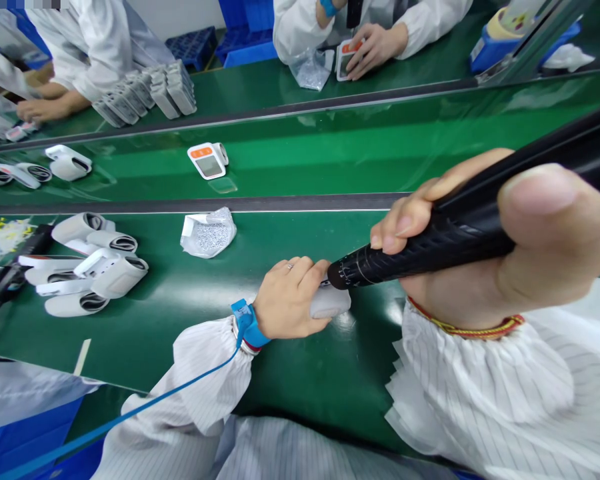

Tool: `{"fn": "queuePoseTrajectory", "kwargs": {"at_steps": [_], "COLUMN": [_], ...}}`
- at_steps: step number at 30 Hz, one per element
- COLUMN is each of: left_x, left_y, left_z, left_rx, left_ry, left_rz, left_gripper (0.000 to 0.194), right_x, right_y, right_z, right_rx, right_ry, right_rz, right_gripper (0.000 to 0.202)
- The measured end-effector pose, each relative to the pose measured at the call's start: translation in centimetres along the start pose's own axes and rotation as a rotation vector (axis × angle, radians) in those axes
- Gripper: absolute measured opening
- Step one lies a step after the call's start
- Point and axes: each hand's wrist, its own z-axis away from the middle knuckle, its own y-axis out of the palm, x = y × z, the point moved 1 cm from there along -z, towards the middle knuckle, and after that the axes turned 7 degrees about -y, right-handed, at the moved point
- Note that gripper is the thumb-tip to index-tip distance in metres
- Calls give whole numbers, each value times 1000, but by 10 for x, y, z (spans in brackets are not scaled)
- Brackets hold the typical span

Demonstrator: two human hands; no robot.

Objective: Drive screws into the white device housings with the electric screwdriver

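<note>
Green counter [175,347] bearing one bag [226,223], blue crates [193,47] beyond, left hand [284,299] gripping one pale device [331,304], right hand [473,283] gripping one screwdriver [463,230]

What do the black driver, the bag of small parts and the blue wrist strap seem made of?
Black driver: probably plastic, semi-gloss; the dark body shows soft highlights and fine ridges.
Bag: likely thin plastic film, glossy; it is creased and small parts show through.
Blue wrist strap: fabric or rubber, the view leaves it open; fairly matte, little shine.
</note>
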Motion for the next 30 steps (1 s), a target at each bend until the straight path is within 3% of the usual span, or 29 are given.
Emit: {"fn": "queuePoseTrajectory", "kwargs": {"at_steps": [4,12,17,24,30], "left_x": [1,-4,-4,-4,-5], "left_y": [0,1,0,0,1], "left_z": [0,2,5,5,7], "left_rx": [-3,-9,27,10,0], "left_ry": [2,-17,-57,-54,-68], "left_rz": [-4,-6,-2,-8,-11], "left_gripper": [58,60,63,62,62], "right_x": [4,-5,-9,-5,-1], "right_y": [2,1,-3,-4,1], "right_z": [0,5,0,2,8], "right_rx": [-3,-95,-150,-37,35], "right_ry": [6,-91,-15,15,-80], "right_rz": [24,-11,8,-33,6], "right_gripper": [43,19,21,18,20]}}
